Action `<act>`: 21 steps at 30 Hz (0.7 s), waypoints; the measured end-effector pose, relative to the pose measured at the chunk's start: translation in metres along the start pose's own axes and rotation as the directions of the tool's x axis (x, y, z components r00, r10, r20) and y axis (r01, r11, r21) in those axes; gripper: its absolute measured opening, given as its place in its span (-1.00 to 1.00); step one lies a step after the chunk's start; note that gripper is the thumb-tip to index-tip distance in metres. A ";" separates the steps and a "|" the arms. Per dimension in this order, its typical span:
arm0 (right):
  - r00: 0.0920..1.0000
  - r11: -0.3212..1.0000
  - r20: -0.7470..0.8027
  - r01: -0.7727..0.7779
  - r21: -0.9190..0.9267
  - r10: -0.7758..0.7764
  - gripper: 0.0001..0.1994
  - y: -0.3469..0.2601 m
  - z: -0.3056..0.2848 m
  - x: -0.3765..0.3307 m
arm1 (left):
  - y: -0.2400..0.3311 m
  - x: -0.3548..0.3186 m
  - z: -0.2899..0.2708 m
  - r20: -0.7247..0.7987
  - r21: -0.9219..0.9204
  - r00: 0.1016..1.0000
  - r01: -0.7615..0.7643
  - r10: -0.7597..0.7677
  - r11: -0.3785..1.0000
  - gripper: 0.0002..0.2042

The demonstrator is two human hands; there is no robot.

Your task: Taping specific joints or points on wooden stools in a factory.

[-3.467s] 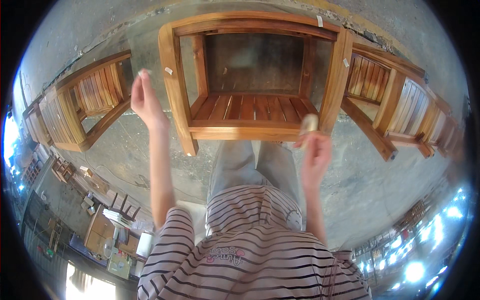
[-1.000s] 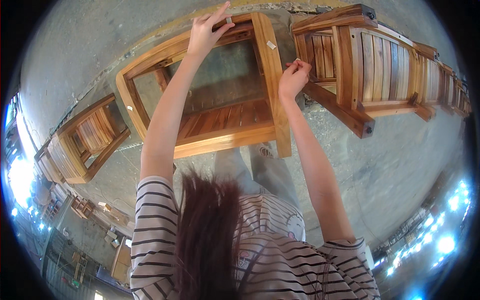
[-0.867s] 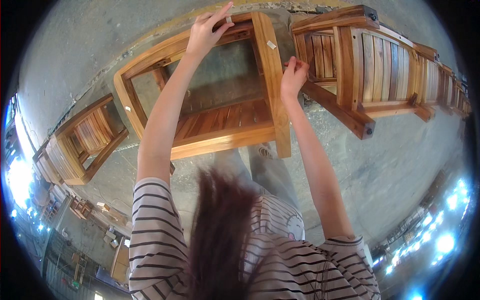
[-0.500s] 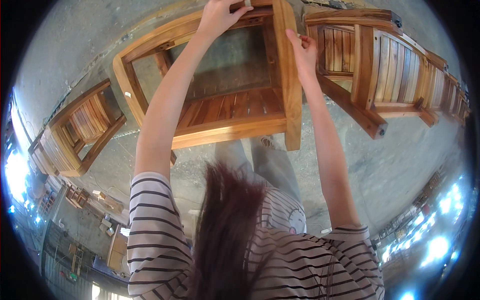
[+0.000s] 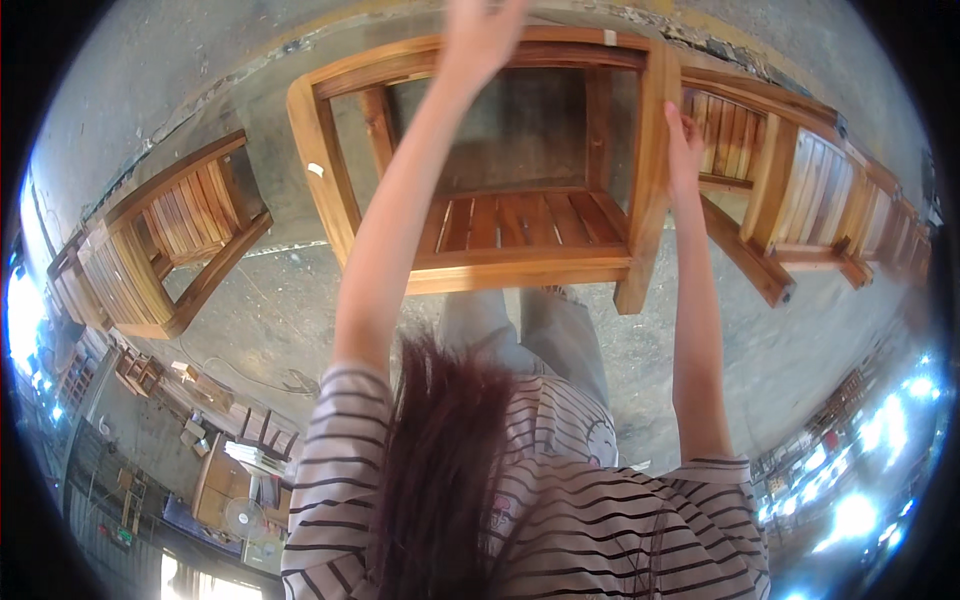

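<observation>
A wooden chair frame point(image 5: 520, 273) with a slatted seat stands in front of me. My left hand point(image 5: 482, 42) is above its far top rail, smeared by motion, so its fingers and anything in them are unclear. A small white tab point(image 5: 610, 38) sits on that rail, right of this hand. Another white tab point(image 5: 316, 170) is on the left arm of the chair. My right hand point(image 5: 685, 150) is beside the right arm point(image 5: 652, 170), thumb and fingers drawn together. Whatever they pinch, if anything, is too small to make out.
More slatted wooden chairs point(image 5: 790, 190) stand in a row at the right, close to my right hand. Another slatted wooden chair point(image 5: 190, 215) is at the left. A fan point(image 5: 243, 518) and a cluttered table point(image 5: 212, 480) appear at the lower left. Underfoot is a concrete floor point(image 5: 270, 300).
My left hand has come off the top rail, where a white tab now shows. My right hand stays by the right arm. The whole view has shifted, putting the chair farther right.
</observation>
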State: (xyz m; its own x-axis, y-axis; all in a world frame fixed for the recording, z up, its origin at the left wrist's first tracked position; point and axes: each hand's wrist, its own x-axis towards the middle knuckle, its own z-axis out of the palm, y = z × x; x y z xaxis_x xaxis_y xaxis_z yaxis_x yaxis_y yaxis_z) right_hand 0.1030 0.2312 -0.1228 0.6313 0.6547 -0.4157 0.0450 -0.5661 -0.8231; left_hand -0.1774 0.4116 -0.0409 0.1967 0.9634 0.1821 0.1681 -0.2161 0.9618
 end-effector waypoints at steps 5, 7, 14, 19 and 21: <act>0.987 0.987 0.022 -0.160 0.003 0.160 -0.32 -0.033 0.006 -0.018 | -0.034 -0.108 -0.203 -0.439 0.397 0.874 0.398 -0.209 0.827 -0.18; 0.983 0.984 0.020 -0.181 -0.003 0.181 -0.31 -0.034 0.009 -0.017 | -0.058 -0.155 -0.242 -0.314 0.306 0.831 0.546 -0.459 0.780 -0.09; 0.970 0.968 -0.035 -0.243 -0.056 0.241 -0.31 -0.035 0.005 -0.016 | -0.065 -0.192 -0.216 -0.226 -0.263 0.658 0.669 -0.718 0.695 -0.25; 0.981 0.981 -0.048 -0.184 0.067 0.188 -0.42 -0.062 0.003 -0.022 | -0.044 -0.185 -0.226 -0.312 -0.290 0.692 0.583 -0.651 0.759 -0.27; 0.990 0.986 -0.073 -0.115 0.120 0.124 -0.46 -0.084 0.000 -0.021 | -0.019 -0.164 -0.234 -0.354 -0.239 0.737 0.525 -0.576 0.817 -0.25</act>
State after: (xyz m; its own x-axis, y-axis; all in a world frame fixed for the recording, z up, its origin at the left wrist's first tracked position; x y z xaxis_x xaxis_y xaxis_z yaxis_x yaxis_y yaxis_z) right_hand 0.0865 0.2649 -0.0452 0.6868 0.5408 -0.4856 -0.1215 -0.5733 -0.8103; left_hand -0.4389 0.2948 -0.0411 -0.2935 0.8904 -0.3480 0.0099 0.3668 0.9302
